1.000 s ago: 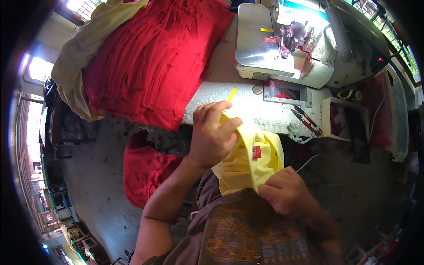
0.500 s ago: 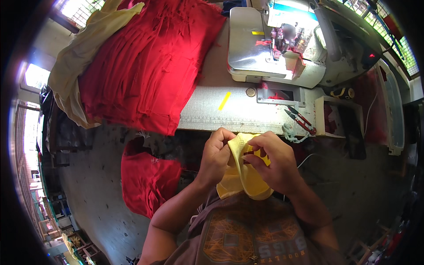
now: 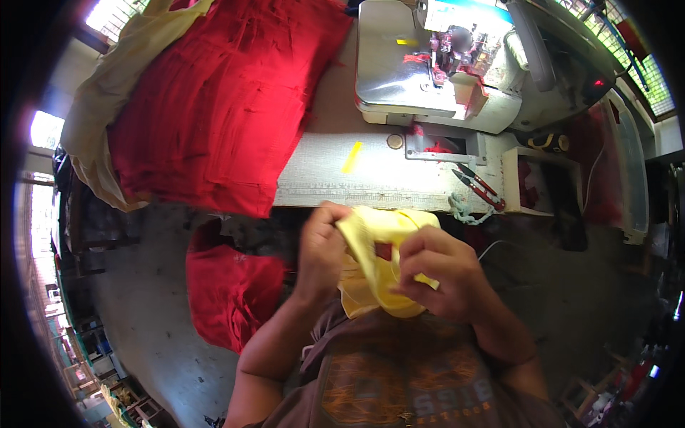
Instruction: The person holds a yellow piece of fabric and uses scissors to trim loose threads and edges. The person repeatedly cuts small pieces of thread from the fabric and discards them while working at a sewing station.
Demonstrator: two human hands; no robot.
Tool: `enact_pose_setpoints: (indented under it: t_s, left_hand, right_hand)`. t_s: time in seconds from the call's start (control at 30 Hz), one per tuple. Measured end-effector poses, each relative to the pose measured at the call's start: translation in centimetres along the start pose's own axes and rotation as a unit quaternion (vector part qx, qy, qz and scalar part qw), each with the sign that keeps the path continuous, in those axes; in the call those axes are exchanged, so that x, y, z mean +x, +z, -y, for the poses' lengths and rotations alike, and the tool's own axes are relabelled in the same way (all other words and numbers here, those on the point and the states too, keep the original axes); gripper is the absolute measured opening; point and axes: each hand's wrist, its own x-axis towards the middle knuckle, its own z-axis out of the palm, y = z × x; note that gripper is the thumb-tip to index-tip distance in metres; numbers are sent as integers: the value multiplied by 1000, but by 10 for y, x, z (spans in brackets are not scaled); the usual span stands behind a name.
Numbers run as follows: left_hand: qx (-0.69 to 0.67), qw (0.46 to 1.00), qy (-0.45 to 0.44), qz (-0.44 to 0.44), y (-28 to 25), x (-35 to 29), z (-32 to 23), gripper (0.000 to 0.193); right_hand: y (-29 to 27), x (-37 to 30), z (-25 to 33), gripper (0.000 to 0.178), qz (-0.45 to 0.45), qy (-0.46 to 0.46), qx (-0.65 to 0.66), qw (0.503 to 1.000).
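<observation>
A piece of yellow fabric (image 3: 385, 227) hangs between my hands, just in front of the table's near edge and above my lap. Its edge forms an open loop, with a gap showing in the middle. My left hand (image 3: 322, 250) is closed on the loop's left side, thumb and fingers pinching the edge. At the right side my right hand (image 3: 439, 269) has curled fingers around the cloth, partly smeared by motion. The lower part of the fabric drapes toward my brown shirt.
A big stack of red fabric (image 3: 221, 107) covers the table's left, with pale cloth (image 3: 107, 121) beside it. An overlock sewing machine (image 3: 407, 64) stands at the back right. Red-handled thread snips (image 3: 481, 189) lie near the front edge. More red fabric (image 3: 232, 292) hangs lower left.
My hands have moved apart, the left one shifting leftward. The yellow loop is spread wider, with a gap now visible through it. The whole view has shifted slightly.
</observation>
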Motion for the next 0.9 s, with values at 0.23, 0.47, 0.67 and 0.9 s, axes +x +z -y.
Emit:
enact_pose_setpoints:
  t_s: [0.23,0.47,0.67,0.9]
  left_hand:
    - [113,988,102,-5,-35,-3,-18,16]
    - [367,895,167,190,-53,-12,-61,25]
    - [500,824,130,232,-46,-29,-83,24]
    - [443,845,211,214,-44,-25,-73,22]
  right_hand:
    - [-71,-29,-29,15,-12,244,-210,947]
    - [-62,-12,-41,16,115,235,-205,943]
    - [-31,17,-62,10,241,114,-423,866]
    - [-33,36,-71,14,161,93,-465,865]
